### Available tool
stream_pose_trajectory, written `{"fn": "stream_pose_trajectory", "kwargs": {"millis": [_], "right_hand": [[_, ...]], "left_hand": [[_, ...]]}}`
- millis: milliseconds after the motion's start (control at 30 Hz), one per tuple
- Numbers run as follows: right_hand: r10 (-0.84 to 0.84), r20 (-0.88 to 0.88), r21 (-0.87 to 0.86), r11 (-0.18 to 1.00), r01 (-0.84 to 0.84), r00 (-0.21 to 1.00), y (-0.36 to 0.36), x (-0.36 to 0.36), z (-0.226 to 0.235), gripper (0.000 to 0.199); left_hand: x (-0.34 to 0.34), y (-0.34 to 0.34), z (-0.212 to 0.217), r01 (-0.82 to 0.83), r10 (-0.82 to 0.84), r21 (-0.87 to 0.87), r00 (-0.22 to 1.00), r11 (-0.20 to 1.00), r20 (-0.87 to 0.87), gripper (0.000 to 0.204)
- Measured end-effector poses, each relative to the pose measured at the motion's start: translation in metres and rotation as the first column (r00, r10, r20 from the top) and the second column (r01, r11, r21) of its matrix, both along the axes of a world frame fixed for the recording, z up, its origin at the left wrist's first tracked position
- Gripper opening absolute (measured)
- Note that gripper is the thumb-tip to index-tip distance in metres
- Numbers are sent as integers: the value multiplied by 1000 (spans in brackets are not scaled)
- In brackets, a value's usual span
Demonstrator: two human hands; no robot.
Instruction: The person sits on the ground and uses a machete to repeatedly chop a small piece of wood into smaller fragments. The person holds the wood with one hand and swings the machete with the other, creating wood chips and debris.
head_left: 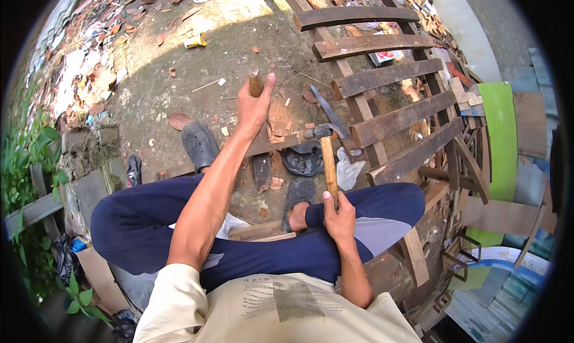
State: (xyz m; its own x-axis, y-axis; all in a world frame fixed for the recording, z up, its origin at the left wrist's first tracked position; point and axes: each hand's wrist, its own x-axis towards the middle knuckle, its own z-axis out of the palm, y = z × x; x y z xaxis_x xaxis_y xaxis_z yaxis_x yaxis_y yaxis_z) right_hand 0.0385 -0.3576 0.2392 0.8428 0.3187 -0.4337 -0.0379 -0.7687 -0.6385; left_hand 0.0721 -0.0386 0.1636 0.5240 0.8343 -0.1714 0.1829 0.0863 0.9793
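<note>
My left hand (252, 108) is closed round a short brown wooden handle (255, 84), its thumb pointing up along it. Whatever extends below that fist is hidden, so I cannot tell the kind of tool. In my right hand (339, 216) is a claw hammer, gripped low on its yellowish wooden handle (329, 163). Its dark metal head (321, 131) points away from me, over a black plastic bag (302, 159). A wooden plank (263, 144) lies crosswise beyond my knees, with pale wood chips (277, 131) beside it.
To the right stands a slatted wooden frame (406, 113), with a saw blade (327, 108) on the ground beside it. Dark clogs (199, 144) are on my feet. Leaves and litter (89, 74) cover the far left. Green and grey panels (501, 139) stand at the far right.
</note>
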Motion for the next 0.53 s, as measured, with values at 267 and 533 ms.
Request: {"fn": "stream_pose_trajectory", "kwargs": {"millis": [267,533], "right_hand": [[41,42,7,999,-41,998,8,5,-9,43],[-4,-30,22,1000,5,1000,7,5,-13,40]], "left_hand": [[-1,-5,13,-89,139,-251,972,964,191,61],[-44,-6,23,239,-240,-186,971,953,18,62]]}}
